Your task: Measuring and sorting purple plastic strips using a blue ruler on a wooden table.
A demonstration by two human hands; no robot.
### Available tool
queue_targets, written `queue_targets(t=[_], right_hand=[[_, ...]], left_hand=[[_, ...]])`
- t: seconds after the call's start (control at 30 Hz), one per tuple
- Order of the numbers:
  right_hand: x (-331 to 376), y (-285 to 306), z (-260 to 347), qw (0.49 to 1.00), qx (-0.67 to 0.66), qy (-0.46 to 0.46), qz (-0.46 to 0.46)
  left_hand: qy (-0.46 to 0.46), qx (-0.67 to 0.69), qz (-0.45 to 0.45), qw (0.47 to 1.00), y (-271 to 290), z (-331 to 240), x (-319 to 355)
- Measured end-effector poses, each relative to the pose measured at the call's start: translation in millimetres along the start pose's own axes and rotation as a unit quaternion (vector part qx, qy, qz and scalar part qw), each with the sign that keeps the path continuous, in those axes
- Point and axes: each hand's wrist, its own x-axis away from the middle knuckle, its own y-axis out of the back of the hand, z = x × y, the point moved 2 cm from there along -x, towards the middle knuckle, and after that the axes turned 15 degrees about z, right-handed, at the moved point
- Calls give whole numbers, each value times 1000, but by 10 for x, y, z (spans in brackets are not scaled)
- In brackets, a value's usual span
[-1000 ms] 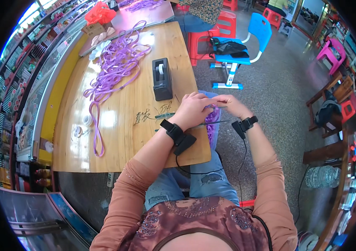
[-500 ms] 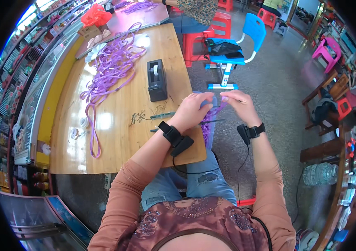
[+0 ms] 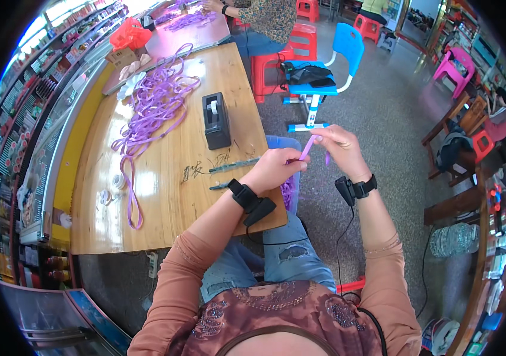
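My left hand (image 3: 277, 168) and my right hand (image 3: 339, 147) both pinch a short purple ribbon strip (image 3: 307, 146) held between them, just past the right edge of the wooden table (image 3: 170, 202). Below the hands, more purple ribbon (image 3: 287, 191) lies in a blue bin (image 3: 280, 142) beside the table. A black tape dispenser (image 3: 215, 120) stands on the table to the left of my left hand. Each wrist carries a black strap-on device.
A heap of purple ribbons (image 3: 149, 104) covers the far left of the table, with small tape rolls (image 3: 113, 187) near it. A blue chair (image 3: 324, 65) and red stools (image 3: 277, 59) stand beyond. Another person (image 3: 259, 18) works at the far table.
My right hand has moved right and up, away from the left hand, drawing the purple strip out between them. The view has shifted slightly.
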Motion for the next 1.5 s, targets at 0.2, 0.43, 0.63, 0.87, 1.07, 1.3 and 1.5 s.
queue_targets(t=[0.2, 0.43, 0.63, 0.87, 1.07, 1.3, 1.5], right_hand=[[42, -28, -277, 994, -87, -56, -27], [55, -204, 3, 987, 117, -11, -106], [55, -517, 56, 992, 78, -46, -82], [48, -598, -150, 988, -108, -98, -44], [102, -407, -236, 939, -298, -164, -54], [-20, -434, -275, 954, -206, -215, -35], [-248, -548, -463, 969, -169, -180, 15]], left_hand=[[-21, 71, -5, 997, 18, 74, 6], [-4, 338, -17, 941, 124, 58, 47], [21, 423, -19, 906, 125, 0, 33], [45, 412, -12, 910, 98, 93, 32], [56, 327, -48, 942, 131, 116, 25], [28, 114, -174, 978, 198, 153, 74], [-39, -197, -178, 963, 285, 114, 97]])
